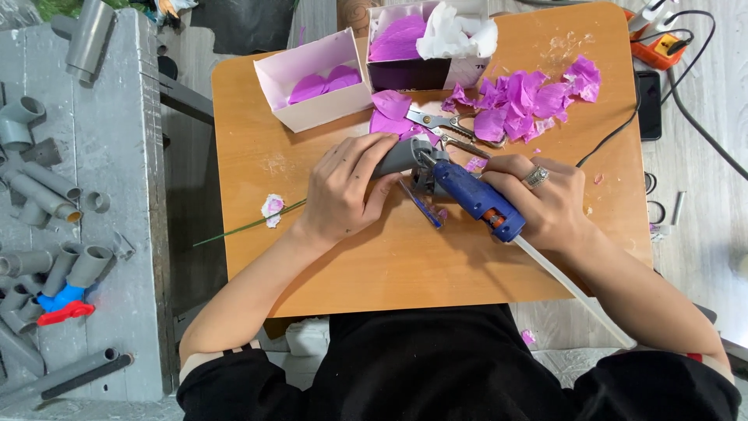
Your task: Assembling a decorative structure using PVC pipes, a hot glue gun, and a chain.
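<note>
Head view: white cardboard box (312, 109) holding purple paper petals (326, 81); blue hot-glue gun (475, 201) gripped in right hand (545, 199), grey nozzle end under curled left hand (347, 187), on wooden table (257, 164).

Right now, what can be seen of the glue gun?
The glue gun is blue with a grey front end, plastic by its look. It lies low over the wooden table, nozzle pointing left. A pale glue stick juts from its back. The right hand grips the body; the left hand covers the grey front.
</note>
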